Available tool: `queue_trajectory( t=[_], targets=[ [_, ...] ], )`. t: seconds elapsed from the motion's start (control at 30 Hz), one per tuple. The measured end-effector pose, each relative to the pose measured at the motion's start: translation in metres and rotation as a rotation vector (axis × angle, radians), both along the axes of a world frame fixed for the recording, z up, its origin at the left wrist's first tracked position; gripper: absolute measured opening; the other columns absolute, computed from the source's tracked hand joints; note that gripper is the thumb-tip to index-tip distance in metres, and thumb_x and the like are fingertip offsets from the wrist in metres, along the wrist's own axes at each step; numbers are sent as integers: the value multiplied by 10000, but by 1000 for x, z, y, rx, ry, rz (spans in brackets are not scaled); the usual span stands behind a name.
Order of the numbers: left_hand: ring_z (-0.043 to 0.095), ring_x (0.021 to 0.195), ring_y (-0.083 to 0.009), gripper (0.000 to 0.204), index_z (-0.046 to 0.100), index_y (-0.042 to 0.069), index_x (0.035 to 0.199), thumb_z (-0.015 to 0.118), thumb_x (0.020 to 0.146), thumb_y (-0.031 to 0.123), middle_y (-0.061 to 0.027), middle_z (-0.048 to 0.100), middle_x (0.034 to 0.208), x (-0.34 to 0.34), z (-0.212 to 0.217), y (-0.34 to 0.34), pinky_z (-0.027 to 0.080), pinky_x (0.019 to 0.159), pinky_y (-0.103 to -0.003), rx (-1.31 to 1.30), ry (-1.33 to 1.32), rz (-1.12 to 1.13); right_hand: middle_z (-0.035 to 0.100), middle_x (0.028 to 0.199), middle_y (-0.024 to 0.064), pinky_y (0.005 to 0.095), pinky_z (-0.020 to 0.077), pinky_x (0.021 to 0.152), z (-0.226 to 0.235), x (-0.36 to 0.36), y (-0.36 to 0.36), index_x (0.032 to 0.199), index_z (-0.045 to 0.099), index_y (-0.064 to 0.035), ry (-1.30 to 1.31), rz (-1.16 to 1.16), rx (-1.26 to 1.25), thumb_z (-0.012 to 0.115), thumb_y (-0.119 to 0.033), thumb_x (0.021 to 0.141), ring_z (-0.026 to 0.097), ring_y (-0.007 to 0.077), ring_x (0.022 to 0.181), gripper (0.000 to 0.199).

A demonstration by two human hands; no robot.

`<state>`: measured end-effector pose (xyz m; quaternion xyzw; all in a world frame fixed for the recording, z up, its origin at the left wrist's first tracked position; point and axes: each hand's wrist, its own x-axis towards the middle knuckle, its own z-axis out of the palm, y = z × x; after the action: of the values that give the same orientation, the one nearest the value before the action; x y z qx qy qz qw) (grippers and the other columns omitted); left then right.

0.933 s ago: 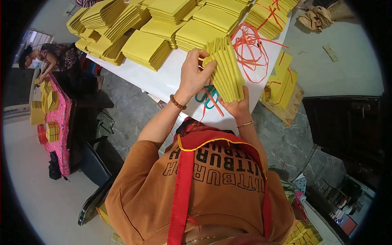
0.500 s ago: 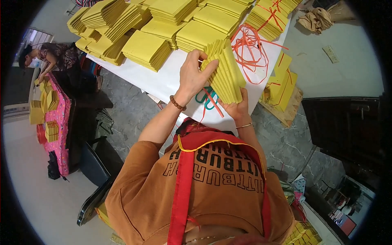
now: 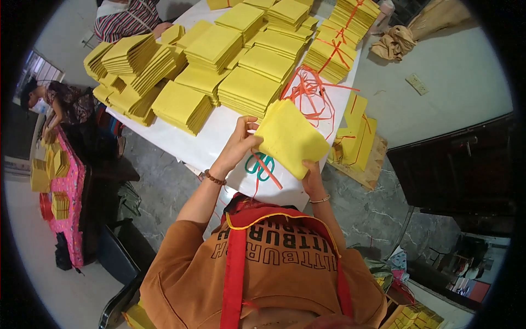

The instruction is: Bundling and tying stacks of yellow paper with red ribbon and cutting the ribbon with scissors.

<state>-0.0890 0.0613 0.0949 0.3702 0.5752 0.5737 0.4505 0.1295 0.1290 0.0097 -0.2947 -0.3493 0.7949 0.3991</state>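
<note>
Over the near edge of the white table [image 3: 227,189], I hold a bundle of folded yellow paper [image 3: 292,137] between both hands. My left hand [image 3: 241,143] grips its left edge, thumb in front and fingers partly hidden behind. At its lower right corner, my right hand [image 3: 312,178] is closed on it, with the fingers mostly out of sight. The bundle's broad flat face is turned up. Scissors with teal handles [image 3: 257,174] lie just below the left hand, beside a strip of red ribbon [image 3: 271,174]. A tangle of red ribbon [image 3: 315,90] lies beyond the bundle.
Stacks of folded yellow paper [image 3: 181,107] cover the table's far side. Red-tied bundles [image 3: 331,57] stand at the far right. Flat yellow packets [image 3: 359,137] lie on a wooden board [image 3: 372,164] below. One person [image 3: 123,24] is behind the table; another [image 3: 71,101] works at a pink-covered table [image 3: 76,186].
The bundle has turned from showing its fanned, ridged folds to showing a flat face. Both hands have shifted with it, and the head view has moved, revealing more of the table's far side.
</note>
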Motion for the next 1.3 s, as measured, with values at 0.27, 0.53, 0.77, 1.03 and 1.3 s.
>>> queue_trajectory(
  t=[0.27, 0.53, 0.77, 1.03, 1.3],
  targets=[
    [344, 1185, -188, 1004, 9, 39, 1376, 675, 628, -25, -138, 357, 1286, 11, -34, 25, 296, 975, -279, 29, -85, -519, 545, 1031, 33, 278, 430, 805, 5, 58, 18, 1134, 473, -26, -286, 105, 257, 655, -80, 666, 527, 147, 937, 504],
    [148, 1307, -285, 1069, 29, 58, 1369, 762, 597, 152, -196, 207, 1361, 40, -105, 49, 84, 1076, -387, 105, 241, -670, 566, 1021, 35, 274, 451, 773, -26, 91, 10, 1091, 521, -36, -537, 227, 218, 737, -77, 645, 535, 141, 923, 498],
    [280, 1249, -355, 1034, 66, 18, 1340, 770, 601, 185, -245, 333, 1289, 40, -100, 49, 195, 1057, -385, -6, 389, -660, 548, 1038, 44, 280, 448, 789, -23, 87, 14, 1117, 491, -38, -525, 205, 214, 751, -80, 641, 524, 152, 939, 545],
    [511, 916, -360, 585, 477, 31, 1072, 768, 574, 126, -165, 545, 989, 49, -98, 67, 416, 788, -419, 268, 647, -555, 427, 1170, 55, 300, 373, 904, -40, 94, 21, 1277, 237, -52, -579, 155, 338, 776, -138, 618, 422, 153, 1074, 856],
    [513, 909, -341, 570, 504, 42, 1068, 771, 575, 151, -159, 550, 972, 59, -97, 68, 417, 761, -418, 251, 867, -591, 377, 1223, 70, 305, 315, 965, -52, 99, 16, 1276, 233, -53, -413, 59, 309, 775, -132, 605, 356, 157, 1145, 866]
  ],
)
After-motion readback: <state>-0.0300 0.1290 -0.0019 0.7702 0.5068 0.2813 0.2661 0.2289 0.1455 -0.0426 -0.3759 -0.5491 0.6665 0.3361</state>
